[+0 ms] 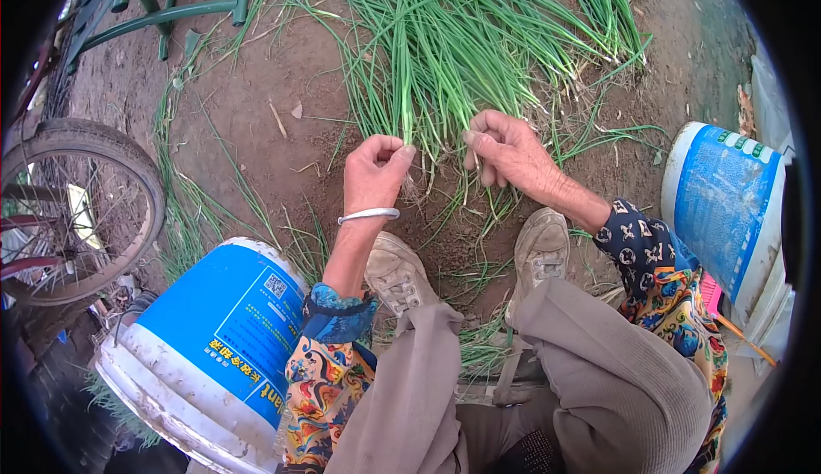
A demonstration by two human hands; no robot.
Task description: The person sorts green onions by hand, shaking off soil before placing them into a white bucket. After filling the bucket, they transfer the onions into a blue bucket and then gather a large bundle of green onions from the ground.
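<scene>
Long green onions (445, 38) lie in a loose heap on the bare soil in front of me, their pale root ends toward me. My left hand (375, 170), with a bracelet at the wrist, is closed in a pinch around the white lower ends of a few green onions. Stringy roots hang just below its fingers. To its right, my right hand (509, 153) has thumb and forefinger pressed together at the base of a green onion stalk, its other fingers curled. Both hands are just above the ground, a short gap apart.
A blue-and-white bucket (244, 320) stands by my left leg, another bucket (723, 200) at the right. A bicycle wheel (85, 209) is at left, under a green metal frame (162, 14). My shoes (398, 277) flank soil strewn with onion scraps.
</scene>
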